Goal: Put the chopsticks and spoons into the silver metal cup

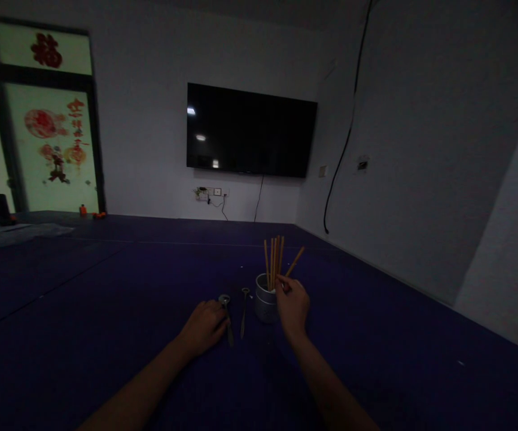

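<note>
Left hand: palm down at near centre, fingers loosely curled beside the left metal spoon; contact unclear. Right metal spoon: between that spoon and the grey cylindrical cup. Right hand: at the cup's right rim, thumb and fingers pinching one of the wooden chopsticks, which stand in the cup. Far: wall-mounted television.

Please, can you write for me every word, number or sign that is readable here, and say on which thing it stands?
"福": in red, on the glass pane above the door.
Door: the upright line of red characters and the round red print are too blurred to read.
TV: no readable text.
Cup: no readable text.
</note>
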Action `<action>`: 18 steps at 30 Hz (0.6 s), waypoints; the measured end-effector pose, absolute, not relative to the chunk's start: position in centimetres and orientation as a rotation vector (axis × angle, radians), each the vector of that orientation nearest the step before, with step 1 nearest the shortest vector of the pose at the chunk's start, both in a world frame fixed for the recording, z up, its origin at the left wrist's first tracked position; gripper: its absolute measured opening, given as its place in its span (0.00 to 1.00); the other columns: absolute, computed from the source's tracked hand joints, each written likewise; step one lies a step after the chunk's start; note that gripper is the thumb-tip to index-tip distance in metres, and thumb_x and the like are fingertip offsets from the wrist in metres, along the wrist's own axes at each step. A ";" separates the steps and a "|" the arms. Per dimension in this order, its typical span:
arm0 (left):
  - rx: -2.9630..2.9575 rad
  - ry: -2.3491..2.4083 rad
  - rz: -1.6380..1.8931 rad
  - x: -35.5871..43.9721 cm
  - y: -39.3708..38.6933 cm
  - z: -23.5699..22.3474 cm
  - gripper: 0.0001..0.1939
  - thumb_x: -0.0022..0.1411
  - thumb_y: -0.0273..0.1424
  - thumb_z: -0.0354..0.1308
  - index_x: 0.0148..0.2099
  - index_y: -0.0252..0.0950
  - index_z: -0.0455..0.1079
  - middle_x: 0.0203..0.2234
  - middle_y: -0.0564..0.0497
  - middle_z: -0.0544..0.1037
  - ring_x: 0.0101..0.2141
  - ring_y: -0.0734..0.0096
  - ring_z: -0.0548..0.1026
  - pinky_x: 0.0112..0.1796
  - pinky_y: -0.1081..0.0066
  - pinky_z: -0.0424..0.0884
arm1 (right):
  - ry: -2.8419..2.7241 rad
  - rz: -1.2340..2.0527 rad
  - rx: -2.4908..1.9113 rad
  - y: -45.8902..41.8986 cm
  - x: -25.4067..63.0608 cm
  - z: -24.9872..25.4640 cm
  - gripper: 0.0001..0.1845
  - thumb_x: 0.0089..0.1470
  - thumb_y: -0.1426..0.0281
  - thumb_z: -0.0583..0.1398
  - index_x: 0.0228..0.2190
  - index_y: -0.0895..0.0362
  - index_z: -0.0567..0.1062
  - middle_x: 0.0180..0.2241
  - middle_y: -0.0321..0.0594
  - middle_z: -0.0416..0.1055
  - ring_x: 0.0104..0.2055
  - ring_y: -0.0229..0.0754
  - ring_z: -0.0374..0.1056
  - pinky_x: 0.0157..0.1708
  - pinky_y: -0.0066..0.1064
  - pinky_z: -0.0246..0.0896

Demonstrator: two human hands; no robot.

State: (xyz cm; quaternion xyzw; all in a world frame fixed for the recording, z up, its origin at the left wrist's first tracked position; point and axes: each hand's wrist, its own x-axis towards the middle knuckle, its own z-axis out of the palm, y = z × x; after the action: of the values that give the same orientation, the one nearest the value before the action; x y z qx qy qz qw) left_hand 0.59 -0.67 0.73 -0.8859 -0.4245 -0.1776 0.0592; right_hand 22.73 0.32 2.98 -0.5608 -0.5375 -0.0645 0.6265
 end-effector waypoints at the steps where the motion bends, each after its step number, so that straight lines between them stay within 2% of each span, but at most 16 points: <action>1: -2.686 -1.289 -0.539 0.6 -0.7 0.7 0.12 0.62 0.33 0.43 0.37 0.37 0.68 0.36 0.47 0.72 0.38 0.67 0.69 0.39 0.67 0.62 | -1.235 -0.152 -1.285 0.3 22.8 3.0 0.16 0.50 0.63 0.53 0.32 0.59 0.77 0.25 0.41 0.69 0.29 0.42 0.64 0.30 0.31 0.56; 13: -2.703 -1.298 -0.510 0.6 -0.6 0.6 0.13 0.62 0.34 0.43 0.39 0.38 0.68 0.36 0.47 0.72 0.38 0.66 0.69 0.39 0.67 0.63 | -1.290 -0.240 -1.292 -0.4 22.2 3.5 0.17 0.53 0.59 0.53 0.30 0.57 0.77 0.24 0.39 0.67 0.28 0.40 0.63 0.28 0.29 0.54; 18: -2.726 -1.267 -0.553 0.6 -0.7 0.6 0.16 0.62 0.39 0.43 0.46 0.40 0.66 0.40 0.47 0.71 0.42 0.65 0.68 0.41 0.67 0.63 | -1.354 -0.343 -1.306 -0.8 21.5 3.6 0.18 0.55 0.60 0.50 0.30 0.57 0.76 0.24 0.38 0.67 0.28 0.39 0.63 0.28 0.28 0.54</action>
State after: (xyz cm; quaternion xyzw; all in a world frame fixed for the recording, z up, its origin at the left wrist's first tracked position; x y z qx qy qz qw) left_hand 0.62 -0.69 0.63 -0.8910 -0.4142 -0.1806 0.0427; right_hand 21.52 -0.85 3.63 -0.5579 -0.5786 -0.1466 0.5767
